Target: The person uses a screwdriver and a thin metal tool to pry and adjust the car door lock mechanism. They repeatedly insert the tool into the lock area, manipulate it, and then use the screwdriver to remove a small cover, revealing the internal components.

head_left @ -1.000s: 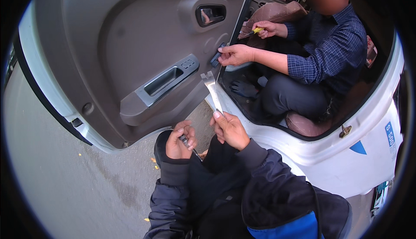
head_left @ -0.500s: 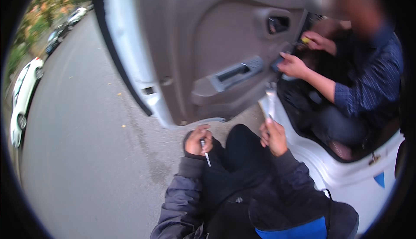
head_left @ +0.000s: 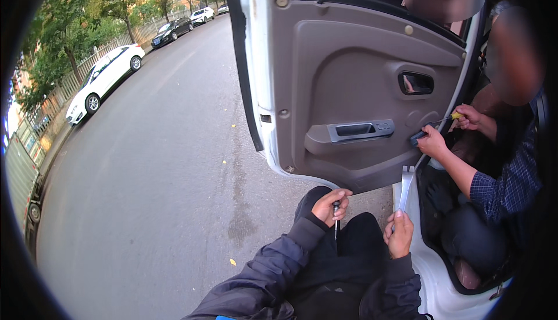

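My left hand (head_left: 331, 206) is closed around a screwdriver (head_left: 336, 230), its thin shaft pointing down over my dark trousers. In my right hand (head_left: 399, 236) is a flat metal pry bar (head_left: 404, 191), its notched end pointing up and away from me. Past both hands stands the open vehicle door (head_left: 343, 82), with a grey-brown inner panel, a pull handle with switches (head_left: 361, 130) and an inner release lever (head_left: 417, 83). The pry bar's tip is near the door's lower corner by the white sill, apart from the panel as far as I can tell.
At the right a person in a dark checked sleeve (head_left: 505, 178) sits in the doorway, holding a yellow-handled screwdriver (head_left: 457, 115) against a small dark part (head_left: 419, 136). Road (head_left: 157, 163) stretches along the left, with parked cars (head_left: 104, 79), a fence and trees beyond.
My view has turned left, so the door and both my hands sit farther right in the picture. I still hold both tools. The other person's screwdriver now shows clearly against the dark part.
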### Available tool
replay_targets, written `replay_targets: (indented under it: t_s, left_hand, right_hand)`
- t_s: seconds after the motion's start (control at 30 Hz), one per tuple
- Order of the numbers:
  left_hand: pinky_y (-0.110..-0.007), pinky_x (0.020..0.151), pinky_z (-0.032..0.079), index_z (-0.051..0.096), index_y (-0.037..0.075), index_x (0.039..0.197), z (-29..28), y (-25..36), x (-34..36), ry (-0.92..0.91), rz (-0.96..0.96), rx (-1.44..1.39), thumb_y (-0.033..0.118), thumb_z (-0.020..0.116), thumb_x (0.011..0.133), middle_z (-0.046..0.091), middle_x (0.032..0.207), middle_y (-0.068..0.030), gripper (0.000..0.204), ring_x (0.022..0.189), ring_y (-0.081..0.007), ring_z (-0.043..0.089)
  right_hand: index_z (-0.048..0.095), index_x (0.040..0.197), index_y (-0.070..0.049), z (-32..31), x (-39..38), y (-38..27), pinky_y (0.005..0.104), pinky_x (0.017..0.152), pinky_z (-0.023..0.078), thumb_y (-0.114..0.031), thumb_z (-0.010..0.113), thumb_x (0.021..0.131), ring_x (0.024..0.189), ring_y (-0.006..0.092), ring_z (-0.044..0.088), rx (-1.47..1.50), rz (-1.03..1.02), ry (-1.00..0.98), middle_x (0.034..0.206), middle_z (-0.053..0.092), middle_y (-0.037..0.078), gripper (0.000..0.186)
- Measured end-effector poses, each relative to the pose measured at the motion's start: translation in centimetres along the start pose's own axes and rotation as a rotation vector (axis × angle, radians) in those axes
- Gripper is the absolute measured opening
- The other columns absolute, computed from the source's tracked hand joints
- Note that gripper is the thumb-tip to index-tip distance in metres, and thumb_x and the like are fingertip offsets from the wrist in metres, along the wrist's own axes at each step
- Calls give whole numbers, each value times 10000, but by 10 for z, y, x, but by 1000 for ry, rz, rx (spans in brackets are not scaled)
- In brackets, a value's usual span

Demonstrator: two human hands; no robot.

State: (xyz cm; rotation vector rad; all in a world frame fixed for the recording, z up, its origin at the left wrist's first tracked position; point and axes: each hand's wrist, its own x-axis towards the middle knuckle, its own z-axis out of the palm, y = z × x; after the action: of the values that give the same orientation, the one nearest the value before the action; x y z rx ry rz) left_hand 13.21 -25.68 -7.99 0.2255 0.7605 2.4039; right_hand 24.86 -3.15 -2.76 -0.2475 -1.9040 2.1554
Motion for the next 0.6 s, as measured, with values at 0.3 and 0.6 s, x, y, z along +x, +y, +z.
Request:
replay_targets:
  t_s: [0.3, 0.6]
  left_hand:
    - [-241, 484, 292, 682, -61, 1150, 128, -39, 30, -109, -75, 630, 272, 585, 1061, 453, 603, 35, 358, 490, -67, 370]
    - [-246, 474, 298, 660, -89, 1102, 128, -21, 57, 11, -38, 478, 219, 628, 1040, 504, 631, 9, 316, 477, -69, 388]
  right_hand:
    - [593, 897, -30, -36, -32, -20, 253, 467, 388, -303, 525, 1097, 489, 94, 498, -13, 145, -214, 604, 546, 20, 345]
    - [672, 1030, -10, -53, -13, -28, 219, 553, 443, -268, 528, 1093, 578, 71, 563, -47, 168, -300, 720, 639, 28, 302]
